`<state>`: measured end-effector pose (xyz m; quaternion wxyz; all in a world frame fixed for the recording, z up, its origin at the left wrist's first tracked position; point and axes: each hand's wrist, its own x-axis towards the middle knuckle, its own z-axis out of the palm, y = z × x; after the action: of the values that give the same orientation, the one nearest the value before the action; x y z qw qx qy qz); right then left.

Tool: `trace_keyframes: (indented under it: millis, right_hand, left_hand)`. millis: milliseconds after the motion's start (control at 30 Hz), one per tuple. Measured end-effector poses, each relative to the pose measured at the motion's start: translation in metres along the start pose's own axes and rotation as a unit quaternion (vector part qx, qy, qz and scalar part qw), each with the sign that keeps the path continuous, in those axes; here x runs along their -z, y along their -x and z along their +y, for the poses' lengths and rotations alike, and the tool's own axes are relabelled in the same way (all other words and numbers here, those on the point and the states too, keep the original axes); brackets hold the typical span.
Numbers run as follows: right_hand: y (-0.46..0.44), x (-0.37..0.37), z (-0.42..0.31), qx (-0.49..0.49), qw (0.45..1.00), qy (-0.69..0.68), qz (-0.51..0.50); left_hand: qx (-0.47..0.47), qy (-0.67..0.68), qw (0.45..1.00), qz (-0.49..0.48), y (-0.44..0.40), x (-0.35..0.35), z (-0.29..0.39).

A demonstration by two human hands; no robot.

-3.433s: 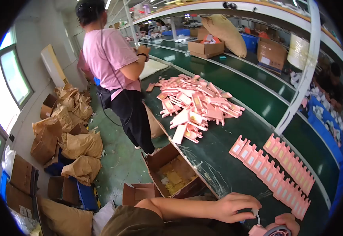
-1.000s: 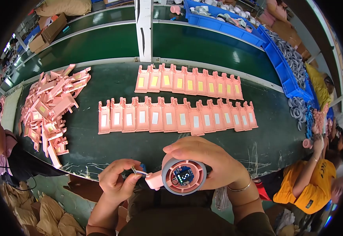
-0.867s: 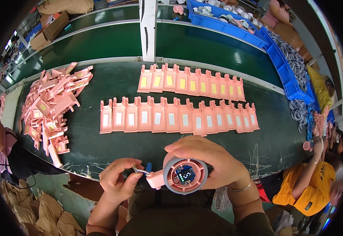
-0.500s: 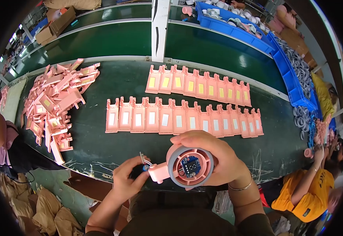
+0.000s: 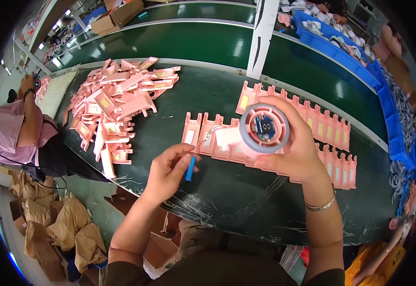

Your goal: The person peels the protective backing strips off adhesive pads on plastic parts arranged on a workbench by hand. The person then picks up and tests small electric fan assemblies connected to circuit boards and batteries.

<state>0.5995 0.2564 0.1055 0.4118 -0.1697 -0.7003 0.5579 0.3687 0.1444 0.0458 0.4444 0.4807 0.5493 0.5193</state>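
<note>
Head view shows one pink plastic device with a round grey rim (image 5: 250, 143) above the dark green worktop (image 5: 246, 209), the right hand (image 5: 299, 150) curled around it. The left hand (image 5: 166, 174) pinches one blue cylinder (image 5: 190, 169). Two partly hidden rows of pink plastic panels (image 5: 207, 136) and one heap of pink plastic pieces (image 5: 117, 90) lie beyond. One display (image 5: 266, 127) bears characters too small to read.

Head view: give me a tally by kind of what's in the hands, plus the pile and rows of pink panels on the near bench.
Pink unit with grey ring, in the right hand: 1
Blue cylinder, at the left hand: 1
Loose pile of pink panels: 1
Rows of pink panels: 2
Total: 5
</note>
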Motion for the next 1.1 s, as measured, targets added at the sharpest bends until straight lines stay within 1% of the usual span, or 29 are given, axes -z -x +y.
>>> trace_keyframes:
  millis: [33, 67, 100, 167, 233, 267, 333, 367, 433, 467, 500, 567, 600, 667, 833, 1033, 1100]
  right_hand:
    - [-0.006, -0.002, 0.003, -0.019, 0.998, -0.056, 0.02]
    - [-0.012, -0.001, 0.01, -0.015, 0.999, -0.027, 0.017]
    - [-0.016, 0.0, 0.012, -0.02, 0.999, -0.029, 0.02]
    - [-0.022, 0.0, 0.014, -0.033, 0.998, -0.05, 0.032]
    - [-0.026, 0.0, 0.018, -0.034, 0.998, -0.045, 0.032]
    - [-0.029, 0.002, 0.023, -0.03, 0.998, -0.041, 0.025]
    - [-0.036, 0.002, 0.029, -0.043, 0.998, -0.045, 0.026]
    - [-0.04, 0.001, 0.033, -0.042, 0.998, -0.045, 0.034]
    - [-0.049, 0.003, 0.044, -0.037, 0.998, -0.015, 0.038]
    - [-0.052, 0.001, 0.048, -0.041, 0.998, -0.03, 0.036]
    - [-0.055, 0.0, 0.05, -0.047, 0.998, -0.027, 0.035]
    - [-0.059, -0.001, 0.051, -0.059, 0.998, -0.011, 0.035]
    - [-0.06, 0.0, 0.053, -0.06, 0.997, -0.011, 0.036]
    - [-0.062, 0.001, 0.059, -0.041, 0.999, 0.019, 0.03]
    - [-0.063, 0.003, 0.059, -0.065, 0.997, 0.037, 0.01]
    - [-0.063, 0.004, 0.069, -0.059, 0.996, 0.061, 0.001]
    - [-0.063, 0.004, 0.072, -0.058, 0.996, 0.071, -0.006]
  left_hand:
    - [0.001, -0.003, 1.0, 0.003, -0.001, 0.003, 0.002]
    - [0.083, 0.114, 0.989, -0.051, -0.002, 0.007, 0.005]
    - [0.162, 0.228, 0.955, -0.102, -0.001, 0.01, 0.008]
    - [0.152, 0.222, 0.957, -0.109, 0.0, 0.011, 0.009]
    - [0.109, 0.112, 0.983, -0.096, -0.004, 0.013, 0.007]
    - [0.105, 0.111, 0.986, -0.073, -0.01, 0.014, 0.011]
    - [0.056, 0.04, 0.997, -0.03, -0.026, 0.018, 0.005]
    - [0.048, 0.004, 0.998, -0.036, -0.036, 0.021, 0.001]
    - [0.029, -0.137, 0.99, -0.008, -0.055, 0.025, -0.004]
    - [0.016, -0.196, 0.98, 0.012, -0.063, 0.027, -0.007]
    - [0.016, -0.197, 0.98, 0.01, -0.068, 0.025, -0.006]
    - [0.039, -0.277, 0.96, 0.031, -0.076, 0.021, -0.002]
    - [0.009, -0.337, 0.941, 0.031, -0.08, 0.022, -0.004]
    - [0.013, -0.351, 0.936, 0.025, -0.081, 0.021, 0.0]
    - [0.024, -0.376, 0.926, 0.008, -0.083, 0.021, -0.003]
    - [-0.004, -0.381, 0.924, 0.017, -0.085, 0.016, -0.011]
    - [-0.011, -0.402, 0.915, 0.017, -0.085, 0.014, -0.015]
